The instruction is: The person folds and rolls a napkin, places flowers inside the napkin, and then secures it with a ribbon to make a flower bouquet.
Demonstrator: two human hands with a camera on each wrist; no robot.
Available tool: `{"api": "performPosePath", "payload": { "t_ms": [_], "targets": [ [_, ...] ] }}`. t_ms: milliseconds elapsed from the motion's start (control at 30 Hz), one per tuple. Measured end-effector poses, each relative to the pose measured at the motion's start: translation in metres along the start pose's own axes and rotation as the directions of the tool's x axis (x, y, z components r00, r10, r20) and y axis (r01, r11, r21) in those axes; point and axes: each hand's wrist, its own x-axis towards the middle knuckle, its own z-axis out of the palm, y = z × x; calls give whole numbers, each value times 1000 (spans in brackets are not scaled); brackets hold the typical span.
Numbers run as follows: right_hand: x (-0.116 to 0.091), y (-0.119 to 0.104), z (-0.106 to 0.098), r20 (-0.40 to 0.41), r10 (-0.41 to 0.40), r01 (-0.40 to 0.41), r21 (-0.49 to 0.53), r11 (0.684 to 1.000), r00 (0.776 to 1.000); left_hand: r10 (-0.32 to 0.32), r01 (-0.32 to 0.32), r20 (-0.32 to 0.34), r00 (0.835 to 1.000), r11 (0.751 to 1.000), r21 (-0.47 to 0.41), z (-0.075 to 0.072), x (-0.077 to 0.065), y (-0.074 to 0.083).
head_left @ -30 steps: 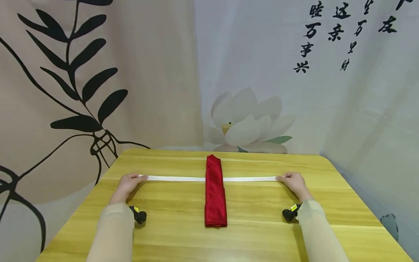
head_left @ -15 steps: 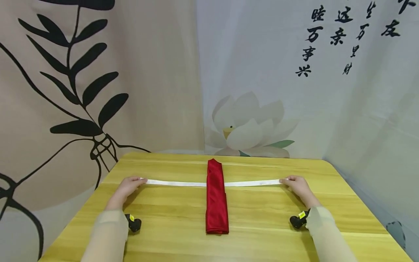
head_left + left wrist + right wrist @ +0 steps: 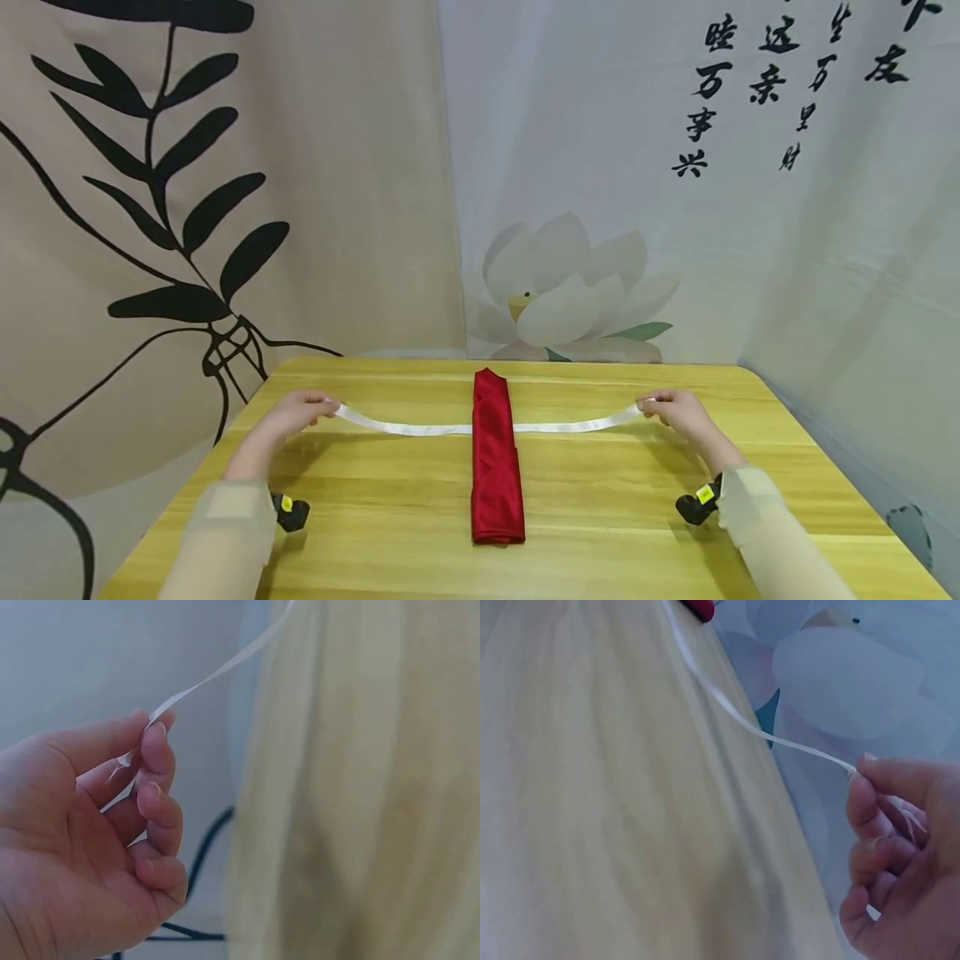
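Note:
A folded strip of shiny red cloth [image 3: 497,467] lies lengthwise on the middle of the wooden table. Beneath it, crosswise, runs a white ribbon [image 3: 423,430] whose two ends are raised off the tabletop. My left hand [image 3: 298,412] pinches the left end between thumb and forefinger; in the left wrist view that hand [image 3: 112,825] has its other fingers curled loosely. At the other end, my right hand [image 3: 675,415] pinches the ribbon too. A short tail of ribbon shows inside the right hand [image 3: 907,847] in the right wrist view. The ribbon's stretch under the cloth is hidden.
The wooden table [image 3: 600,517] has rounded far corners. Behind it hangs a printed curtain [image 3: 375,183] with dark leaves, a pale lotus and black characters. A black wrist camera [image 3: 291,512] sits on the left wrist, another camera [image 3: 697,502] on the right.
Both hands have risen from the tabletop, lifting the ribbon ends, and the ribbon now curves upward at each side instead of lying straight. The cloth stays in place on the table.

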Motion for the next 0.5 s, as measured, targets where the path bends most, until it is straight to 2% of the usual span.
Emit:
{"api": "performPosePath", "payload": {
  "t_ms": [200, 500],
  "targets": [
    [4, -21, -5, 38, -51, 48, 62, 997, 998, 81, -81, 4, 997, 997, -6, -5, 3, 24],
    [16, -58, -12, 68, -171, 163, 103, 981, 983, 150, -150, 8, 989, 989, -16, -9, 8, 65]
  ]
}}
